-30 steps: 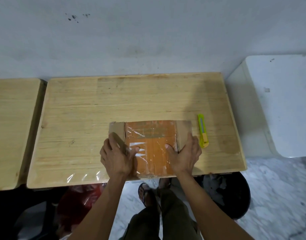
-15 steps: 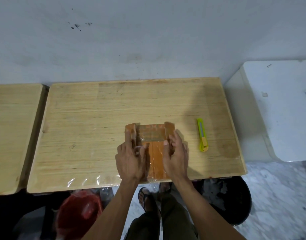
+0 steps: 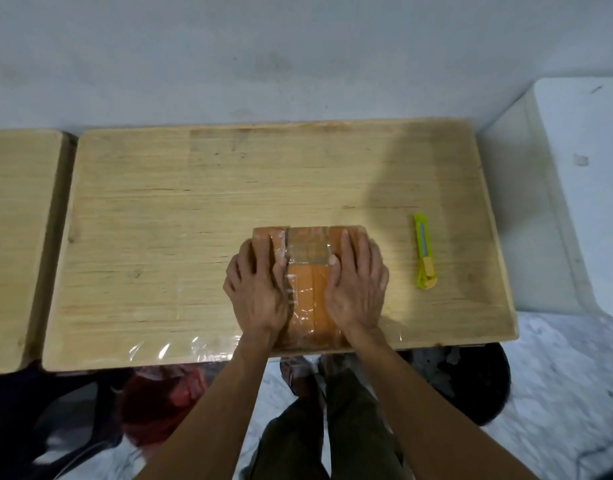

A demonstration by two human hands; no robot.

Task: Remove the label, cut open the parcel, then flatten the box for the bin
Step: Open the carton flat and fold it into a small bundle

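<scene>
The flattened cardboard box [image 3: 307, 258], orange-brown with clear tape across it, lies at the near edge of the wooden table [image 3: 194, 202]. Its two side flaps are folded in over the middle. My left hand [image 3: 256, 285] presses flat on the left flap and my right hand [image 3: 355, 282] presses flat on the right flap, fingers straight and pointing away from me. A strip of the box shows between my hands. No label is visible on the box.
A yellow-green utility knife [image 3: 424, 252] lies on the table to the right of the box. A second wooden table [image 3: 17, 237] is at the left, a white appliance [image 3: 575, 185] at the right. A black bin [image 3: 471, 382] and a red bag [image 3: 163, 400] sit below the table edge.
The side flaps, spread out flat a second ago, were lifted and folded inward. My hands moved closer together and now press the flaps down on the box.
</scene>
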